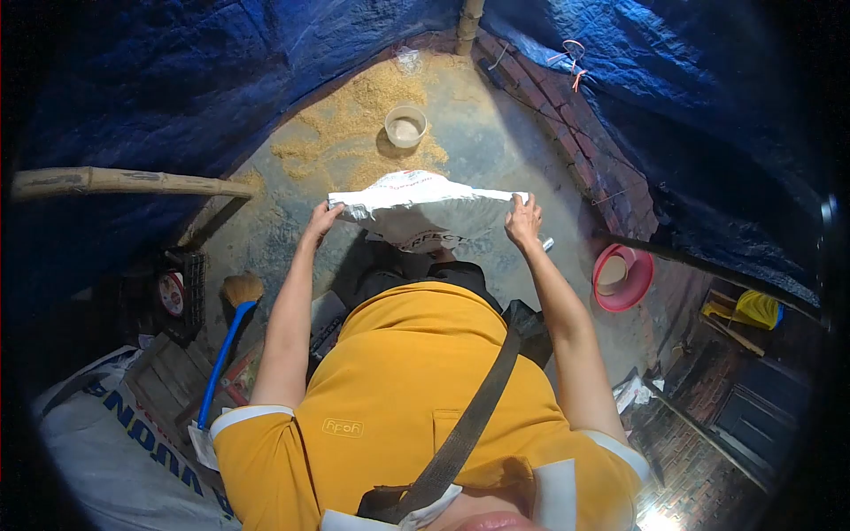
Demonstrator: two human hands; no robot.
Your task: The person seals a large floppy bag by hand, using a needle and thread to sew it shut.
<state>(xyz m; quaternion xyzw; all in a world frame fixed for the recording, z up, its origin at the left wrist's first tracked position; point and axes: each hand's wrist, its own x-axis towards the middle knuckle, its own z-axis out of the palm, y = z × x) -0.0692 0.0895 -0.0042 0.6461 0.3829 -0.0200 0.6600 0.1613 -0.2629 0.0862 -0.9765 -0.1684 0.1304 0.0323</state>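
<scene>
A white printed sack (416, 190) is stretched between my two hands in front of my waist, its top edge pulled wide from side to side. My left hand (324, 219) grips the sack's left corner, fingers closed on the edge. At the opposite corner, my right hand (523, 219) pinches the rim. Dark lettering shows on the side facing me; part of it is hidden by the sack's folds. Beyond the sack, a round translucent tub (405, 126) stands on the floor beside scattered yellowish grain or husks (341, 124).
A pink basin (623, 278) with a pale bowl inside sits to the right. On the left lie a blue-handled brush (227, 350) and a large filled sack (124, 442). Blue tarpaulin (177, 80), a bamboo pole (133, 182) and a low brick edge (575, 133) border the floor.
</scene>
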